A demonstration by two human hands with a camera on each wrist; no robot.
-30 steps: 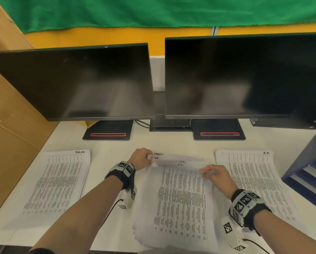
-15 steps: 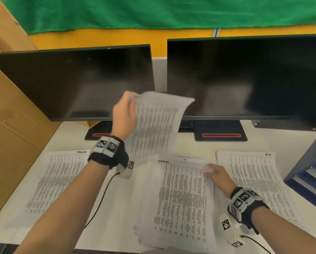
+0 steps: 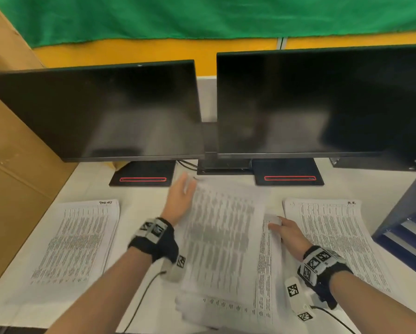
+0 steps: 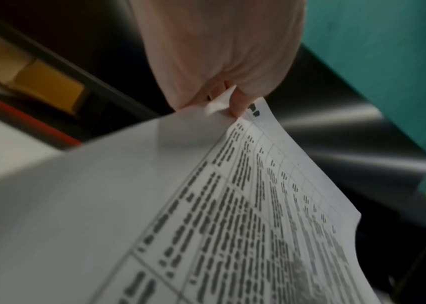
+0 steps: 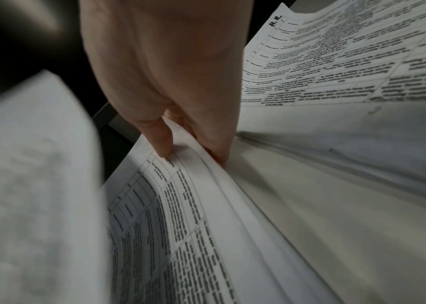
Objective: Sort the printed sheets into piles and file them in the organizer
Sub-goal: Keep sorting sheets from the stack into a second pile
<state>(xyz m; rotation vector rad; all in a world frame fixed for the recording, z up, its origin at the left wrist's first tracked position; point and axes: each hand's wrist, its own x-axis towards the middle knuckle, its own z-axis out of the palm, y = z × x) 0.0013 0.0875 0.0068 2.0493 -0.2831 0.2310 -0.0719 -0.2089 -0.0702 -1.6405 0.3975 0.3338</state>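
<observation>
My left hand (image 3: 186, 186) pinches the top corner of one printed sheet (image 3: 221, 227), which hangs blurred and slanted over the middle stack (image 3: 266, 273). In the left wrist view the fingers (image 4: 235, 102) nip that sheet (image 4: 232, 205) at its crumpled corner. My right hand (image 3: 275, 222) rests at the stack's far right corner; the right wrist view shows its thumb (image 5: 160, 135) and fingers pinching the raised edge of the top sheets (image 5: 196, 205). A sorted pile (image 3: 76, 239) lies at the left and another pile (image 3: 334, 239) marked "H.R." at the right. The dark blue organizer (image 3: 404, 220) stands at the right edge.
Two dark monitors (image 3: 93, 109) (image 3: 322, 100) on black stands fill the back of the white desk (image 3: 142, 206). A cardboard wall (image 3: 11, 165) closes off the left side. Cables run from both wrist bands toward the front edge.
My left hand lifted one sheet off the middle stack, raised it before the monitors, and now has brought it back down low over the stack. The right hand stayed at the stack's corner.
</observation>
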